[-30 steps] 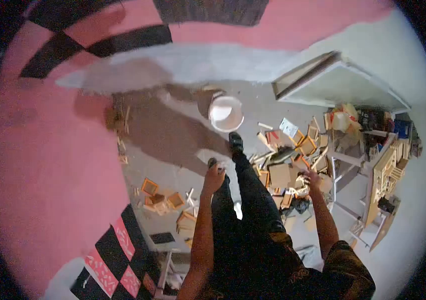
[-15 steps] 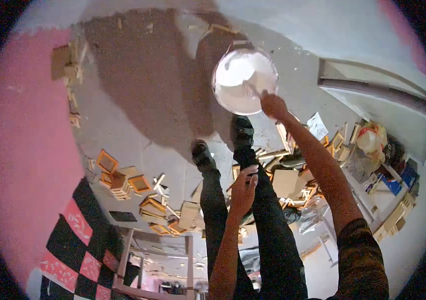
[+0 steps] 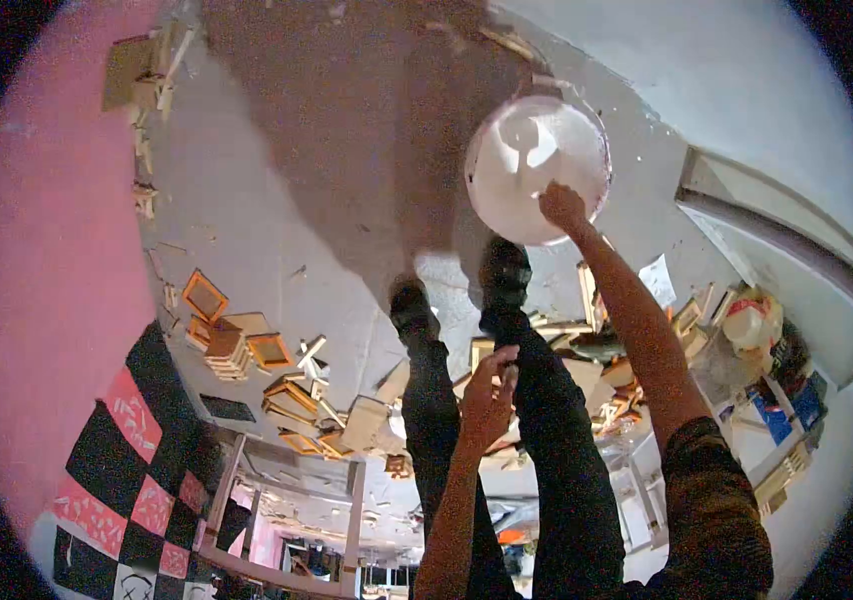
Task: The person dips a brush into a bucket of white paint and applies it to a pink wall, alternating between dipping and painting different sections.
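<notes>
A round white bucket [image 3: 495, 190], seen from above, stands on the floor just beyond my feet, with a pale, shiny surface inside. My right hand [image 3: 564, 207] reaches over its near right part with the fingers closed. What they grip, if anything, I cannot make out. My left hand [image 3: 488, 402] hangs in front of my legs near the right knee, its fingers loosely apart and nothing in them. Below the bucket are my dark shoes [image 3: 507, 268] and dark trousers.
Wooden frames [image 3: 205, 296] and wood scraps lie scattered to the left and around my legs. At right are a white-and-red bag [image 3: 750, 325] and a recessed white ledge [image 3: 777, 225]. A pink wall [image 3: 47, 250] and black-and-pink checkered panel [image 3: 132, 480] stand left.
The view has shifted, so the bucket appears farther right and slightly lower. My right hand has moved further inward over the bucket from its right rim. My left hand stays by my knee.
</notes>
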